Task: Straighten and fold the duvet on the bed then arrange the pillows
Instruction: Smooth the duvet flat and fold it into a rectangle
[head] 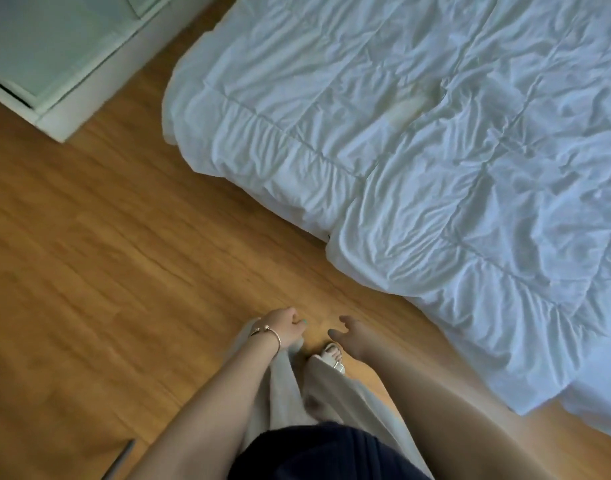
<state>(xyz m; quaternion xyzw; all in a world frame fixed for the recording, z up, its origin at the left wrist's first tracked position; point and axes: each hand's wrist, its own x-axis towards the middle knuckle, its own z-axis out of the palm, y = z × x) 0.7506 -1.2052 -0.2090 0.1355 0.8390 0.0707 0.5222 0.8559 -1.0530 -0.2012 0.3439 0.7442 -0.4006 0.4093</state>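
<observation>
Duvet (435, 150): one, white, quilted in stitched panels, heavily wrinkled, spread over the bed and filling the upper right of the head view. Its near edge runs diagonally and hangs down to the wooden floor (106, 254); one lower corner bulges out over the boards, with a small dark gap showing beside it. One faint yellowish patch sits near the duvet's middle seam. Pillows: none in frame. Hands: two, both low in the view, well apart from the duvet's edge and over bare floor. Left hand (286, 327): fingers loosely curled, holding nothing; one bracelet (267, 336) on its wrist. Right hand (349, 332): fingers relaxed and slightly spread, released, holding nothing. Feet: one sandalled foot (330, 355) visible between the hands, on the floor; light trouser legs below it. Furniture: one white cabinet (54, 64), far side of the floor from the duvet, well apart from it. Floor between the cabinet and the duvet's edge forms a wide open strip of boards; picture is motion-blurred.
</observation>
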